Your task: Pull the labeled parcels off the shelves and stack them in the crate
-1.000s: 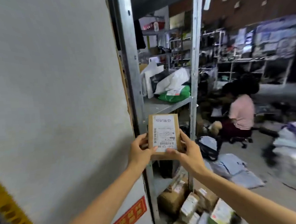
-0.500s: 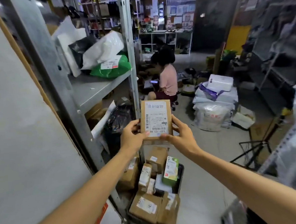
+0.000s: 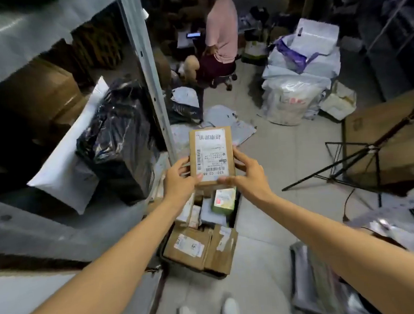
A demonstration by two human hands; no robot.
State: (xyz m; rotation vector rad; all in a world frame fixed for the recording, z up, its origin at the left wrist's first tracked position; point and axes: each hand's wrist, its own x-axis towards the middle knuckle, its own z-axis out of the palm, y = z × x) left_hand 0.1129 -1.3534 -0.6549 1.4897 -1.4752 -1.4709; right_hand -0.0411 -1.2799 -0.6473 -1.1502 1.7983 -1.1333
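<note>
I hold a small brown cardboard parcel (image 3: 211,154) with a white shipping label facing me. My left hand (image 3: 179,180) grips its left edge and my right hand (image 3: 247,171) grips its right edge, thumbs on the label side. The parcel hangs in the air above the far end of a dark crate (image 3: 232,218) on the floor. The crate holds several labelled brown boxes (image 3: 188,245) and a green and white carton (image 3: 224,199).
A metal shelf post (image 3: 147,70) and grey shelves stand to my left, with a black plastic bag (image 3: 117,138) and a white mailer (image 3: 63,170) on a shelf. A person in a pink top (image 3: 221,27) sits ahead. Bagged parcels (image 3: 296,83) and a tripod (image 3: 361,157) stand right.
My view has tipped down from the shelves to the floor. Both hands have carried the parcel away from the shelf to a spot over the crate, keeping the same grip.
</note>
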